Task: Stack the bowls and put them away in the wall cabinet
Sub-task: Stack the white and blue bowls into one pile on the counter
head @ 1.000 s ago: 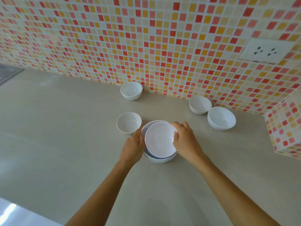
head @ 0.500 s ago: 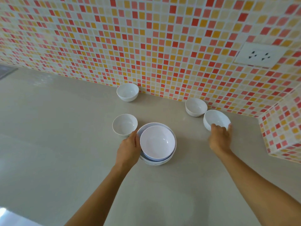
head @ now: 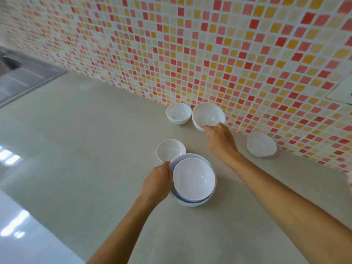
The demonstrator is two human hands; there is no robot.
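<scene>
Right hand [head: 221, 141] carried large bowl [head: 208, 115] leftward, grip clamped on rim | left hand [head: 157, 181] clasps stack [head: 193, 181] | small bowl [head: 178, 113] beside

Hands [head: 221, 141] on white bowls [head: 208, 115], grey counter [head: 80, 149]

A stack of nested white bowls [head: 194, 181] is sitting upright, with a small white bowl [head: 170, 150] touching its far-left edge. A larger bowl [head: 208, 115] is tilting beside another small bowl [head: 178, 113]. A fifth bowl [head: 261, 144] is sitting well apart to the right.
</scene>
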